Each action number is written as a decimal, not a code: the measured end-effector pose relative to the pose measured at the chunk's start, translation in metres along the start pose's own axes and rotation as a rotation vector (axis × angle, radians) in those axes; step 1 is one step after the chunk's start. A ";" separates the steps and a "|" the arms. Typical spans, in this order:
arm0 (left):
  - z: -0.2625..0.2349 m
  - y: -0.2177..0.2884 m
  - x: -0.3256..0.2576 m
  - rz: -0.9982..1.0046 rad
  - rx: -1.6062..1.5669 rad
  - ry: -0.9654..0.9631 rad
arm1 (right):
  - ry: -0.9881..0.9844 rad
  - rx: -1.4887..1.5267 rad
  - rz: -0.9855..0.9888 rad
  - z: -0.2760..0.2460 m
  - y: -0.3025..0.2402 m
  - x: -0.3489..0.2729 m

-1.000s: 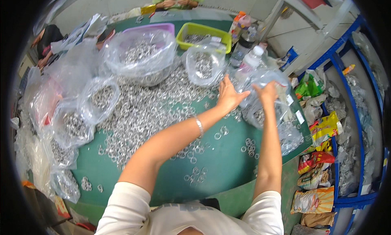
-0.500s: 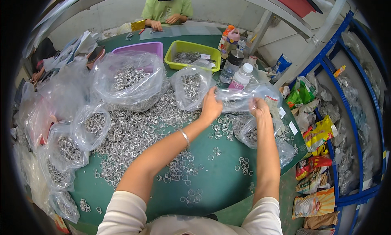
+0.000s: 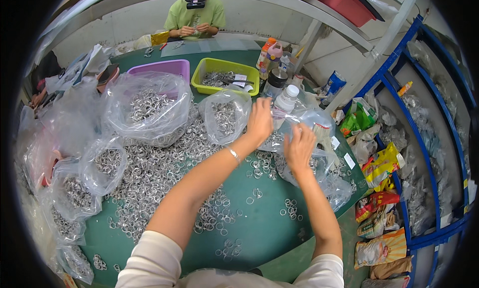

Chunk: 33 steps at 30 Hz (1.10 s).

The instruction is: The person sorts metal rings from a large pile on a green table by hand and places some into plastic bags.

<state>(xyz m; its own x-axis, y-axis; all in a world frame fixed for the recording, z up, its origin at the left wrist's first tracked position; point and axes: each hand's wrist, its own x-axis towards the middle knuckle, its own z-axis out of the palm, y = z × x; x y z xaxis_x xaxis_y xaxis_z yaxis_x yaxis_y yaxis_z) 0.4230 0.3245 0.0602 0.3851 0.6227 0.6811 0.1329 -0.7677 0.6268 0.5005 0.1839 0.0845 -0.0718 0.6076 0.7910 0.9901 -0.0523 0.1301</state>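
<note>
My left hand (image 3: 260, 121) and my right hand (image 3: 299, 147) both grip a clear plastic bag (image 3: 312, 119) with metal rings in it, held just above the green table (image 3: 259, 228) at its right side. A wide heap of loose silver metal rings (image 3: 154, 173) covers the table's middle and left. My left wrist wears a thin bracelet.
Several clear bags of rings (image 3: 147, 111) stand along the left and back. A purple tray (image 3: 162, 67) and a yellow-green tray (image 3: 224, 68) sit at the back, bottles (image 3: 284, 98) beside them. Another person in a green shirt (image 3: 195, 16) sits opposite. Blue shelving (image 3: 424, 153) with packets stands at the right.
Both my hands drew closer together and toward the table's middle, lifting and gathering the clear bag. The view tilted upward, so the person opposite shows more fully.
</note>
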 end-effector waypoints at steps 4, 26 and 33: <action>-0.029 0.008 -0.015 0.852 0.014 -0.302 | -0.315 0.165 -0.041 -0.004 -0.005 -0.024; -0.006 0.030 -0.029 -0.531 0.247 -0.196 | -0.260 1.053 1.341 0.040 0.043 0.005; -0.020 -0.011 -0.003 -0.523 -0.395 -0.225 | 0.135 1.735 1.663 0.020 0.046 0.049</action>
<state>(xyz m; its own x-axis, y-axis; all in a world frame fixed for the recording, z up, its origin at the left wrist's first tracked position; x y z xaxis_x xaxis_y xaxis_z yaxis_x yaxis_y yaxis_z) 0.4020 0.3344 0.0591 0.5471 0.8168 0.1832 0.0271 -0.2360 0.9714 0.5446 0.2271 0.1175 0.6160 0.7290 -0.2983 -0.6353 0.2359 -0.7353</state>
